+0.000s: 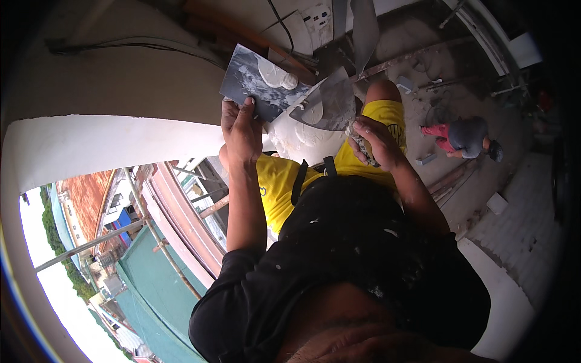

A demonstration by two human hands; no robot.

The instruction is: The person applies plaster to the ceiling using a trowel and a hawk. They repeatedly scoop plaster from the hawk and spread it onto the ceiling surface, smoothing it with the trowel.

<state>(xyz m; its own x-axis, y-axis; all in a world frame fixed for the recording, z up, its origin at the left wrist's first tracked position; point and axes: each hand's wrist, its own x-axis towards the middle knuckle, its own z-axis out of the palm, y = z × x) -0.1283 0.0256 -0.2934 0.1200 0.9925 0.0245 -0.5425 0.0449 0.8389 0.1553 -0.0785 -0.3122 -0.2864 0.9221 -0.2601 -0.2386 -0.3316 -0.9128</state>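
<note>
My left hand (243, 130) grips the near edge of a flat dark plastering board (239, 81), thumb on top. White putty (275, 74) sits in a lump on the board's far side, with thin smears around it. In my right hand (376, 142) is the putty-crusted handle of a broad metal putty knife (330, 100). Its wide blade lies at the board's right edge and carries some putty; whether the two touch I cannot tell. Below them, between my knees, a white putty-smeared container (308, 142) shows in part.
A person (466, 138) in a grey top and red trousers is low down at the right, near debris on the floor. Scaffold poles (145, 212) and rooftops lie outside the opening at left. Cables (145, 43) run along the wall.
</note>
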